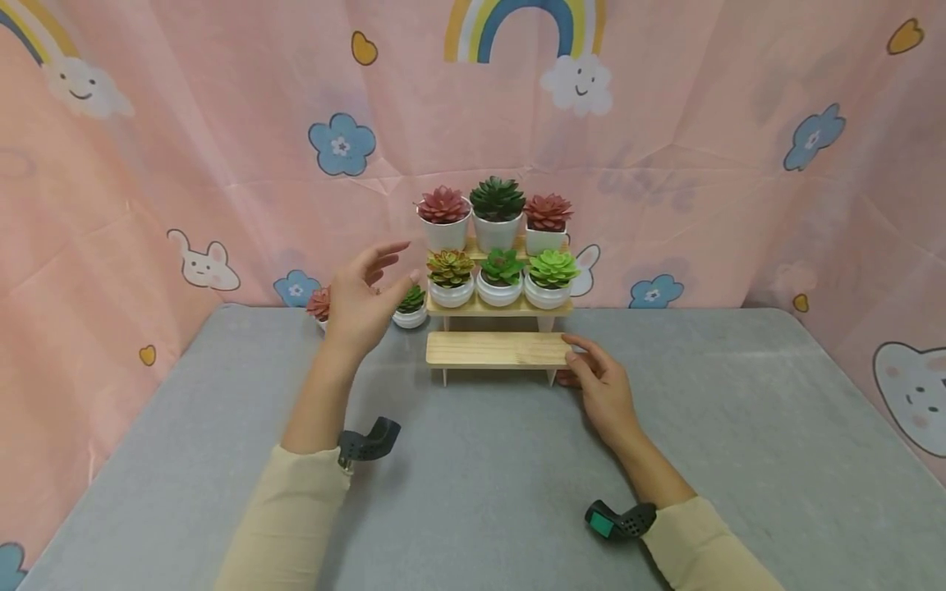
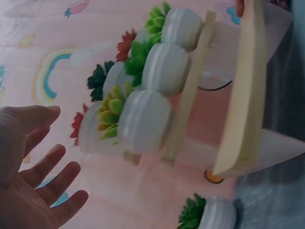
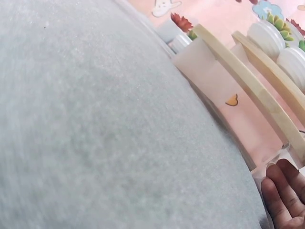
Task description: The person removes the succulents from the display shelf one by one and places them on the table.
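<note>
Wooden stand (image 1: 510, 312), lowest shelf (image 1: 497, 350) held at one end by the right grip (image 1: 604, 390), sits beside the spread left grip (image 1: 358, 308).

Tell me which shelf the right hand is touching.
The lowest wooden shelf, with the right hand at its end; the two shelves above it carry potted plants, three each.

I have the left arm (image 1: 319, 402) reaching from the lower edge, left of centre, to mid-frame in the head view. The left hand (image 1: 360, 304) has its fingers pointing right, thumb apart. I have the right arm (image 1: 658, 468) entering at lower right, angled up and left. The right hand (image 1: 606, 390), right of centre, is in a thumb-and-finger grip. In the right wrist view, its fingers (image 3: 281, 191) appear at lower right.
</note>
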Demonstrator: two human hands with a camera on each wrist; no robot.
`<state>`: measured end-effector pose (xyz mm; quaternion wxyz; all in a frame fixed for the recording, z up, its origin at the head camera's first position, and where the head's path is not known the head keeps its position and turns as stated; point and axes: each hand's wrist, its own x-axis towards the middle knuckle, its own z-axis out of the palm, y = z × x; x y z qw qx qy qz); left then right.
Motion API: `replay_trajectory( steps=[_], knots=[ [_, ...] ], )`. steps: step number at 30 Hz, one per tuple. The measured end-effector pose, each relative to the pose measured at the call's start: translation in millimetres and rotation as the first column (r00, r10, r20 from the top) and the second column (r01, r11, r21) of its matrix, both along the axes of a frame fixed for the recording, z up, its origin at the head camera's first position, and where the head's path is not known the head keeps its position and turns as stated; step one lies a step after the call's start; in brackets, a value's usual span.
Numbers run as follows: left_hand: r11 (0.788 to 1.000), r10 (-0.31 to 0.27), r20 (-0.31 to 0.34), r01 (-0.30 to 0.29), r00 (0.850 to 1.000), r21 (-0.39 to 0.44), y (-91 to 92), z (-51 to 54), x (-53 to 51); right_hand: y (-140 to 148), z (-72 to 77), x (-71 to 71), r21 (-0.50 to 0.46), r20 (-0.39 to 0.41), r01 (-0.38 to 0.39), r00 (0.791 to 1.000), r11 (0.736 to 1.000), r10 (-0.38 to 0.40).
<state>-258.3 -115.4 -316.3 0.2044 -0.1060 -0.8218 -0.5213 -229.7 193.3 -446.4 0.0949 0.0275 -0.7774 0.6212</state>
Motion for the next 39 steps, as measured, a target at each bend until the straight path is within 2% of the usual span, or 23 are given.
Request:
replay_trajectory(
  steps=[4,9,22,30,39],
  knots=[
    [0.998,-0.06,0.007,0.06,0.998,-0.015,12.3,-10.6,-5.5,0,-0.6,-0.2,0.003,-0.008,0.0,1.0,1.0,0.0],
    [0.993,-0.105,0.027,0.106,0.994,-0.047,24.7,-21.4,-12.7,0,-0.6,-0.6,0.007,-0.017,0.0,1.0,1.0,0.0],
    [0.985,-0.091,0.046,0.097,0.995,-0.142,44.0,-31.4,-21.9,-1,0.6,-0.8,-0.003,-0.006,0.009,1.0,1.0,-0.009],
    [0.989,-0.039,0.061,0.047,0.997,-0.143,50.4,-39.6,-21.7,0,1.2,-0.1,-0.005,-0.001,0.009,1.0,1.0,-0.009],
    [0.983,0.06,-0.043,-0.066,0.997,-0.173,59.2,-46.8,-19.2,0,1.5,0.2,-0.013,0.002,0.007,1.0,1.0,-0.007]
  ],
)
